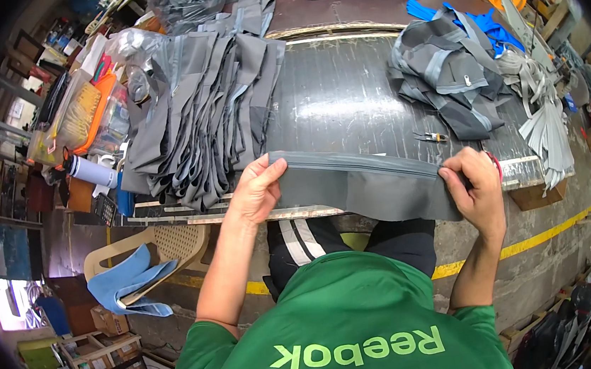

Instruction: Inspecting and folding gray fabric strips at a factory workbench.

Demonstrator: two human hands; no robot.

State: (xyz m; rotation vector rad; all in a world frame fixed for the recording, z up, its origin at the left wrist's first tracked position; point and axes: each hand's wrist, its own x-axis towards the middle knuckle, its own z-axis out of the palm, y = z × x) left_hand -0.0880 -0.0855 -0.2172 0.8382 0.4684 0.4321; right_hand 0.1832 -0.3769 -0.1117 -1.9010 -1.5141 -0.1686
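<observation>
A grey fabric panel with a zipper [366, 181] along its upper edge is stretched between my hands at the table's front edge. My left hand [259, 188] pinches its left end, thumb on top. At the other end my right hand [473, 185] is closed on the corner, a red band at its wrist. The panel's lower part hangs over the edge in front of my legs. Left of it lies a thick stack of similar grey zippered panels [210, 114]. To the right, more grey pieces [444, 70] lie in a loose heap, one with a zipper pull showing.
A small thread snipper [431, 136] lies on the dark table [336, 88]. Blue cloth [487, 31] and a bunch of pale strips [545, 132] are at the right. A plastic chair [180, 242] with blue cloth stands left of me. A lilac tumbler [94, 172] lies beside the stack.
</observation>
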